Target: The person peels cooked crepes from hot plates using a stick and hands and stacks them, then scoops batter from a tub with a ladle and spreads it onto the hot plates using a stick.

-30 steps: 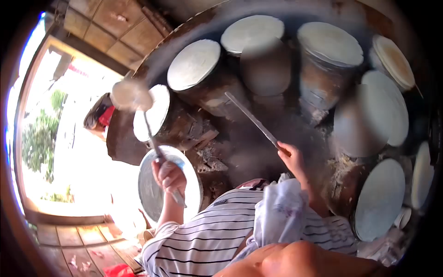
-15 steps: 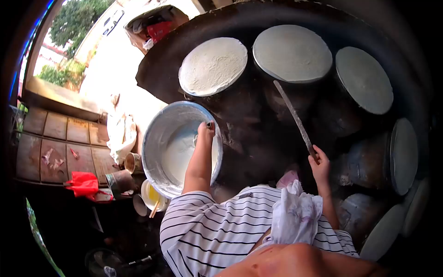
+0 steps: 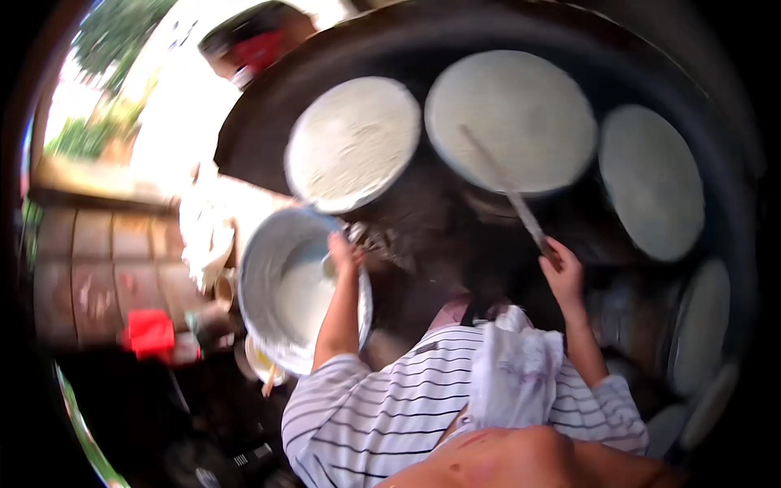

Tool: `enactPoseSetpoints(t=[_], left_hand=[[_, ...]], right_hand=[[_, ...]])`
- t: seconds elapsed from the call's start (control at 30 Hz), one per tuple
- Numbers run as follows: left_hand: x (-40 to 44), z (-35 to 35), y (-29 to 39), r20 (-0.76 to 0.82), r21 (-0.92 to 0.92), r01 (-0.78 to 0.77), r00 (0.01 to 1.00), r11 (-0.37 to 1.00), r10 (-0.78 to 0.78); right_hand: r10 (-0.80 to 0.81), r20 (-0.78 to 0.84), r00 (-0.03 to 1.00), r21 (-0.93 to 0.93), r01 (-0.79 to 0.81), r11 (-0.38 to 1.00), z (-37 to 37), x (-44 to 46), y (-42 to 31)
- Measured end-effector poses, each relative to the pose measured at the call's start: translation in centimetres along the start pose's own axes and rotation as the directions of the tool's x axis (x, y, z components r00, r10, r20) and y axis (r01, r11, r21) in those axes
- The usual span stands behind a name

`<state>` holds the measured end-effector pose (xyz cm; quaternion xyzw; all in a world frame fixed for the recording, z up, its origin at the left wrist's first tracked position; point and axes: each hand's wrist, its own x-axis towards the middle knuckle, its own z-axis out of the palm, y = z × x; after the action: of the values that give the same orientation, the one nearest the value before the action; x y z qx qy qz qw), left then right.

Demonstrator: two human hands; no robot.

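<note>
My left hand (image 3: 345,250) is closed on a ladle handle at the right rim of a large basin (image 3: 259,276). Pale batter (image 3: 303,302) lies in the basin, and the ladle's bowl is mostly hidden behind my hand. Closed around the lower end of a long thin flat stick (image 3: 525,213) is my right hand (image 3: 563,268). The stick points up and left, its blurred tip over a round griddle (image 3: 512,118) coated with pale batter. Another coated griddle (image 3: 355,145) with a rougher surface is above the basin.
More pale-topped round griddles (image 3: 652,183) curve down the right side, inside a dark curved rim. A small container with a stick (image 3: 267,362) is below the basin. At the left are floor tiles (image 3: 89,276), a red bag (image 3: 150,332) and a white bag (image 3: 207,236).
The view has swung toward the basin. My left hand has lowered the ladle from its raised position to the basin. My right hand still holds the stick, whose tip now overlaps a coated griddle.
</note>
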<state>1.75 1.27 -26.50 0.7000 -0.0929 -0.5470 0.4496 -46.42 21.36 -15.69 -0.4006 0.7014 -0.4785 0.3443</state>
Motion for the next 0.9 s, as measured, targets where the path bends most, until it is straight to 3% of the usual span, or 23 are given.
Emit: enactPoseSetpoints(t=[0.07,0.1,0.13,0.17,0.2,0.23,0.27,0.3,0.33,0.37,0.4,0.43,0.47,0.53,0.6,0.63,0.67,0.7,0.73,0.8,0.83,0.87,0.9], left_hand=[[-2.4,-0.7,0.0,-0.247,0.112,-0.19,0.945,0.975,0.212],[-1.9,-3.1,0.1,-0.195,0.234,-0.368,0.889,0.9,0.415],[-1.9,-4.1,0.8,0.04,0.652,-0.727,0.319,0.217,0.947],[-1.7,-5.5,2.4,-0.093,0.741,-0.606,0.334,0.289,0.938],[-1.3,-3.1,4.7,0.033,0.695,-0.679,0.357,0.235,0.934],[-3.8,-0.5,7.2,0.083,0.627,-0.76,0.284,0.171,0.955],[-7.3,1.3,9.9,0.085,0.574,-0.81,0.211,0.125,0.974],[-10.6,6.0,10.9,0.078,0.51,-0.856,0.138,0.079,0.987],[-13.6,12.5,12.4,0.22,0.329,-0.943,0.137,0.059,0.966],[-15.4,18.3,11.3,0.3,0.226,-0.971,0.15,0.083,0.942],[-18.5,22.2,9.7,0.346,0.23,-0.92,0.383,0.318,0.856],[-16.2,26.3,6.7,0.417,-0.021,-0.997,0.064,0.08,0.907],[-21.9,29.8,2.3,0.537,-0.11,-0.952,0.184,0.284,0.823],[-27.0,34.7,-7.1,0.765,-0.134,-0.892,0.184,0.431,0.618],[-37.7,38.2,-15.0,0.847,-0.283,-0.956,-0.212,0.076,0.488],[-42.5,39.3,-17.9,0.901,-0.401,-0.893,-0.342,0.207,0.269],[-45.9,41.0,-21.1,0.876,-0.481,-0.867,-0.468,0.129,0.116],[-50.2,42.1,-23.9,0.88,-0.455,-0.861,-0.474,0.228,-0.033],[-53.2,43.6,-26.4,0.774,-0.611,-0.782,-0.623,0.122,-0.114],[-56.8,46.6,-29.9,0.529,-0.847,-0.498,-0.824,-0.187,-0.205],[-57.2,47.7,-31.1,0.512,-0.859,-0.479,-0.813,-0.179,-0.278],[-57.5,48.7,-32.2,0.508,-0.855,-0.434,-0.813,-0.284,-0.286],[-57.7,49.6,-32.3,0.455,-0.886,-0.398,-0.847,-0.24,-0.275]], right_hand=[[-0.083,-0.13,0.988,-0.115,0.068,0.991,-0.3,-1.9,-2.7],[-0.04,-0.242,0.969,-0.126,0.009,0.992,-1.1,-3.2,-3.3],[0.042,-0.33,0.943,-0.215,-0.119,0.969,-2.6,-3.8,-3.0],[0.094,-0.398,0.912,-0.237,-0.201,0.95,-4.4,-4.3,-3.0],[-0.005,-0.556,0.831,-0.28,-0.182,0.942,-7.2,-4.7,-1.3],[0.021,-0.693,0.721,-0.314,-0.329,0.891,-10.2,-6.0,-2.1],[-0.034,-0.731,0.681,-0.371,-0.355,0.858,-13.6,-7.5,-1.7],[-0.187,-0.774,0.605,-0.5,-0.402,0.767,-17.3,-9.1,0.2],[-0.122,-0.857,0.501,-0.447,-0.604,0.66,-21.9,-10.8,0.8],[-0.165,-0.878,0.449,-0.452,-0.663,0.597,-24.9,-11.7,1.9],[-0.07,-0.905,0.419,-0.392,-0.76,0.519,-27.0,-13.3,2.1],[-0.057,-0.913,0.403,-0.377,-0.783,0.495,-28.2,-15.0,2.8],[-0.038,-0.914,0.403,-0.371,-0.797,0.477,-30.4,-16.7,4.3],[-0.003,-0.913,0.408,-0.359,-0.798,0.483,-33.6,-19.3,5.6],[-0.014,-0.876,0.481,-0.417,-0.745,0.52,-35.8,-20.4,6.9],[-0.035,-0.847,0.53,-0.46,-0.698,0.549,-36.3,-20.9,7.6],[-0.041,-0.837,0.546,-0.473,-0.684,0.555,-36.3,-22.4,7.9],[-0.015,-0.824,0.567,-0.483,-0.688,0.542,-36.4,-23.5,8.0],[-0.009,-0.809,0.588,-0.505,-0.687,0.523,-37.6,-23.7,7.8],[-0.108,-0.815,0.569,-0.519,-0.634,0.573,-38.3,-24.0,8.0],[-0.114,-0.809,0.576,-0.518,-0.61,0.6,-38.6,-24.4,7.9],[-0.12,-0.801,0.586,-0.517,-0.577,0.632,-39.0,-24.6,8.0],[-0.137,-0.801,0.583,-0.522,-0.566,0.638,-39.4,-24.8,8.0]])
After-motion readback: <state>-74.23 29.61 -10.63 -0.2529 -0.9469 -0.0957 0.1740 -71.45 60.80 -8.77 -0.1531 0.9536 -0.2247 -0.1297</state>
